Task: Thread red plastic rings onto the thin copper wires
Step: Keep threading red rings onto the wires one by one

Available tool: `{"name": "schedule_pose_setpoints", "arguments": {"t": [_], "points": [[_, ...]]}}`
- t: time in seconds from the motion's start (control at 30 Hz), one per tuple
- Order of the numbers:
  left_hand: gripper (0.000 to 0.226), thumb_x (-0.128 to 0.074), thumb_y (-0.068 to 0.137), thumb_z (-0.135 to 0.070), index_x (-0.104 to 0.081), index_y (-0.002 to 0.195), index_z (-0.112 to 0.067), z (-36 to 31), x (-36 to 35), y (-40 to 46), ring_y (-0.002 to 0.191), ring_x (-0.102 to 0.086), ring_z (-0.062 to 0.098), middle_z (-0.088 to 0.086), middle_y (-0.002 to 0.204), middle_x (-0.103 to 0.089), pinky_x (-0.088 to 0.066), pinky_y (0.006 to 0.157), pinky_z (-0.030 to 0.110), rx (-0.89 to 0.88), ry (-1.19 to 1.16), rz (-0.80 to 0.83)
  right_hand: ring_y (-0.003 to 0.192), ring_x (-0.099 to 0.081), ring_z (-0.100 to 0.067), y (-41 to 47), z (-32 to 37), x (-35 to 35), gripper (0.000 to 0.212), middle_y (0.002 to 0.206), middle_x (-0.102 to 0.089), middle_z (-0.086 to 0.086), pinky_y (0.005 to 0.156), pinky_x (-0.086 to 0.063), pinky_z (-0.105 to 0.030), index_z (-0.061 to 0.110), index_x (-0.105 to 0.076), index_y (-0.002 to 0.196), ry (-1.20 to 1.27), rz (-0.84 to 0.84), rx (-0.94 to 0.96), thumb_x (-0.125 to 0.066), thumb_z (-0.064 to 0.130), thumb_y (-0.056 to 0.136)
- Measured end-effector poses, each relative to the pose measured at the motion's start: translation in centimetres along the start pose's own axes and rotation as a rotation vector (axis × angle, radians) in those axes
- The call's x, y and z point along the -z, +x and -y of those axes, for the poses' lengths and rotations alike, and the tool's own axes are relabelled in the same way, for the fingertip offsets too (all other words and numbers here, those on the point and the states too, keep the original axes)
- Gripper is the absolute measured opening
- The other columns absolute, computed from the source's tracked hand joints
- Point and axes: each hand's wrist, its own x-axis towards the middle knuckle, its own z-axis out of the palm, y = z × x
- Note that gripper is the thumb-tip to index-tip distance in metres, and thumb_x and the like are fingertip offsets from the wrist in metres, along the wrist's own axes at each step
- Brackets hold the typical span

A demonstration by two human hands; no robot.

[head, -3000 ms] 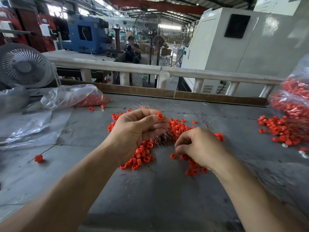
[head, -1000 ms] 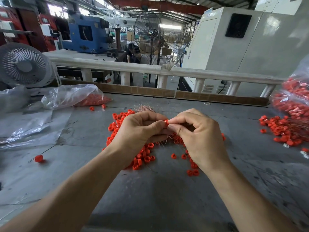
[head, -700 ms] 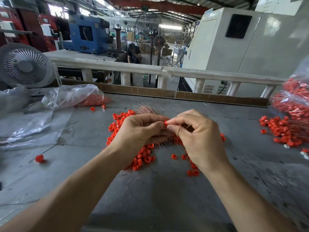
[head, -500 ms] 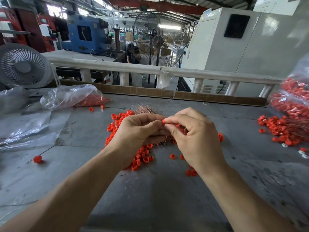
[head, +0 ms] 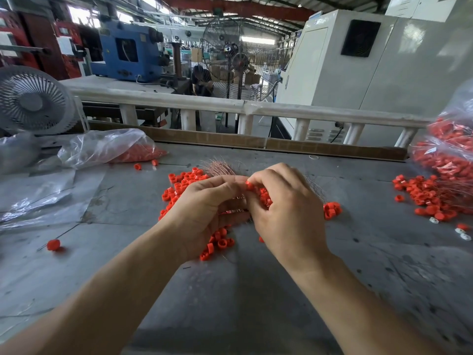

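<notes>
Both hands meet above the grey surface [head: 256,290], pinching one red ring [head: 249,186] between them. The left hand [head: 204,208] apparently also grips copper wires [head: 220,168]; the right hand [head: 286,211] curls over loose rings [head: 179,185].

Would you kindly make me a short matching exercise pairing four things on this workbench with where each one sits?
Things:
1. red ring
2. small white fan
3. copper wire bundle
4. ring on a single wire

Places:
A. alone, near left of the bench
B. pinched between both hands' fingertips
C. far left, at the bench's back edge
D. just behind the left hand

Pairs: 1-B, 2-C, 3-D, 4-A
</notes>
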Motion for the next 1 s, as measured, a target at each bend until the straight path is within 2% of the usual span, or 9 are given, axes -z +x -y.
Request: {"name": "schedule_pose_setpoints", "arguments": {"t": [0.1,0.23,0.33,0.43,0.57,0.63,0.73,0.87,1.0], "points": [[0.016,-0.063,0.099,-0.012,-0.078,0.103,-0.009,-0.02,0.09,0.04,0.092,-0.067,0.026,0.018,0.104,-0.069,-0.06,0.08,0.034,0.005,-0.003,0.006,0.088,-0.061,-0.019,0.07,0.01,-0.05,0.008,0.09,-0.065,0.003,0.07,-0.043,-0.023,0.015,-0.072,0.087,0.009,-0.014,0.017,-0.08,0.014,0.084],[0.017,-0.064,0.098,-0.016,-0.078,0.102,-0.009,-0.08,0.14,0.2,0.087,-0.068,0.022,0.015,0.099,-0.07,-0.059,0.081,0.034,0.01,-0.023,0.033,0.087,-0.061,-0.021,0.14,-0.15,0.0,0.007,0.088,-0.065,0.001,0.07,-0.048,-0.03,0.012,-0.071,0.086,0.026,-0.009,0.036,-0.079,0.012,0.086],[0.019,-0.061,0.099,-0.015,-0.078,0.101,-0.006,-0.12,0.2,0.15,0.086,-0.069,0.021,0.016,0.099,-0.071,-0.06,0.083,0.035,0.013,-0.023,0.061,0.086,-0.062,-0.023,0.15,-0.18,0.02,0.009,0.087,-0.065,0.0,0.07,-0.044,-0.026,0.01,-0.071,0.085,0.047,-0.022,0.033,-0.079,0.006,0.084],[0.021,-0.061,0.098,-0.016,-0.074,0.104,-0.001,-0.18,0.15,0.05,0.085,-0.069,0.023,0.018,0.099,-0.07,-0.062,0.076,0.033,0.02,-0.034,0.084,0.084,-0.06,-0.024,0.19,-0.1,0.06,0.011,0.085,-0.064,-0.001,0.071,-0.04,-0.023,0.008,-0.07,0.084,0.052,-0.038,0.049,-0.077,0.0,0.082],[0.028,-0.066,0.09,-0.022,-0.073,0.105,0.0,-0.29,0.14,-0.03,0.083,-0.07,0.022,0.017,0.098,-0.071,-0.061,0.072,0.031,0.013,-0.057,0.103,0.084,-0.059,-0.023,0.34,-0.03,0.12,0.013,0.086,-0.064,-0.001,0.069,-0.045,-0.028,0.008,-0.071,0.085,0.044,-0.031,0.064,-0.077,-0.003,0.08],[0.028,-0.069,0.087,-0.024,-0.075,0.104,-0.002,-0.3,0.24,0.01,0.083,-0.07,0.022,0.016,0.098,-0.071,-0.062,0.076,0.033,-0.008,-0.042,0.108,0.085,-0.059,-0.023,0.46,0.01,0.19,0.013,0.087,-0.064,0.0,0.07,-0.047,-0.029,0.009,-0.072,0.088,0.033,-0.021,0.077,-0.078,0.0,0.081],[0.028,-0.072,0.084,-0.025,-0.076,0.103,-0.005,-0.18,0.45,0.13,0.084,-0.069,0.021,0.014,0.095,-0.072,-0.061,0.08,0.036,-0.051,-0.018,0.086,0.088,-0.06,-0.02,0.66,0.02,0.33,0.007,0.09,-0.066,0.003,0.071,-0.048,-0.03,0.013,-0.073,0.091,0.062,0.01,0.074,-0.078,0.014,0.087],[0.021,-0.072,0.087,-0.026,-0.078,0.098,-0.009,0.17,0.7,0.37,0.088,-0.067,0.023,0.014,0.094,-0.071,-0.055,0.088,0.04,-0.115,0.028,0.043,0.088,-0.063,-0.014,0.61,0.07,0.39,0.016,0.097,-0.062,0.008,0.065,-0.052,-0.032,0.02,-0.071,0.103,0.105,0.07,0.022,-0.078,0.028,0.09],[0.017,-0.07,0.09,-0.021,-0.076,0.099,-0.009,0.18,0.69,0.43,0.09,-0.066,0.022,0.012,0.094,-0.072,-0.053,0.09,0.041,-0.126,-0.004,0.067,0.077,-0.063,-0.012,0.48,0.11,0.34,0.01,0.092,-0.062,0.008,0.059,-0.053,-0.032,0.02,-0.072,0.102,0.118,0.032,0.048,-0.076,0.025,0.093]]}}
